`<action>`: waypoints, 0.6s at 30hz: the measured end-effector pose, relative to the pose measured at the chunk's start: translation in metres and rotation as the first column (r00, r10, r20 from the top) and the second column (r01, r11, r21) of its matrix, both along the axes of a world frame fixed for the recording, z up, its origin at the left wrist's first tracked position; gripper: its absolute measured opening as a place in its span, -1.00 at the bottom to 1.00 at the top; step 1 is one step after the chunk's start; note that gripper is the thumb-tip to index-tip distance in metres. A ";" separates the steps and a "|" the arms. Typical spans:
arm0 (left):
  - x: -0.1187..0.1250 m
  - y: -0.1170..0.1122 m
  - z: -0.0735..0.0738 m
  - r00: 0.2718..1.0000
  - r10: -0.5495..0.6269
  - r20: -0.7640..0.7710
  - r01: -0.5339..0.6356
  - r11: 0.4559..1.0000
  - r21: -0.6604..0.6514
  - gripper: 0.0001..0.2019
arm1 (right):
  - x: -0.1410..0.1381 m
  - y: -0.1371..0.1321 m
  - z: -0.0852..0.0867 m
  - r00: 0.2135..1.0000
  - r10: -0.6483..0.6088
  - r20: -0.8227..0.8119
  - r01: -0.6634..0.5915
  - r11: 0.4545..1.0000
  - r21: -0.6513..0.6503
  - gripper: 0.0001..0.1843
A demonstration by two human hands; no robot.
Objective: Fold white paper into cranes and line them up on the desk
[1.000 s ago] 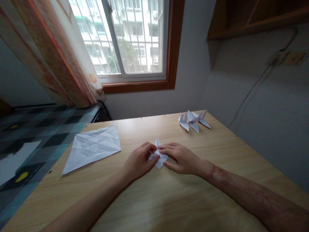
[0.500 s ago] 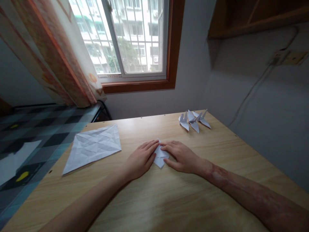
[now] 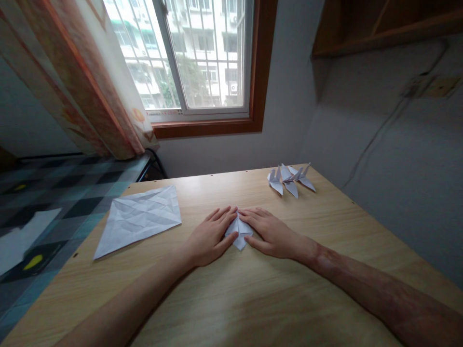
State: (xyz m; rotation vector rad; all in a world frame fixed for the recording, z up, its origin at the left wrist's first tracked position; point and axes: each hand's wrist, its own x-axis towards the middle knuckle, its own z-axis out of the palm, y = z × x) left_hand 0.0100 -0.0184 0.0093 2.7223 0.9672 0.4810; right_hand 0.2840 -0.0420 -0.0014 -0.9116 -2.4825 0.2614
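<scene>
A small folded white paper (image 3: 240, 243) lies on the wooden table between my hands, its pointed end towards me and a crease running down its middle. My left hand (image 3: 214, 236) rests on its left side, fingers stretched out and thumb near the lower part. On the opposite side my right hand (image 3: 271, 232) lies with fingers extended over the right flap, the thumb at the lower right edge. Both hands are open, fingertips meeting close to the paper's far tip. Fingers hide parts of both sides and the top.
White folded paper cranes (image 3: 289, 181) stand together at the table's far right. A larger creased white sheet (image 3: 142, 219) lies at the left. Beyond the left table edge is a checked cloth surface (image 3: 72, 193) with loose white paper (image 3: 27, 238). A shelf (image 3: 390, 29) hangs upper right.
My left hand has shifted slightly and its fingers lie flatter and more spread. More of the paper's left side shows, with a centre crease visible. The right fingers have straightened.
</scene>
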 end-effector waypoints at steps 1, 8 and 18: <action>0.000 0.000 0.000 1.000 0.007 0.012 -0.007 1.000 -0.004 -0.48 | 0.000 0.000 0.000 1.000 0.000 -0.008 0.000 1.000 0.002 -0.31; -0.001 0.000 0.004 1.000 -0.003 0.026 0.003 1.000 -0.012 -0.42 | 0.001 0.001 -0.003 0.995 -0.023 -0.094 0.025 1.000 0.017 -0.50; 0.001 -0.004 0.010 0.997 -0.016 0.069 0.015 1.000 0.011 -0.50 | 0.001 0.003 -0.007 0.972 -0.133 -0.191 0.140 0.990 0.023 -0.43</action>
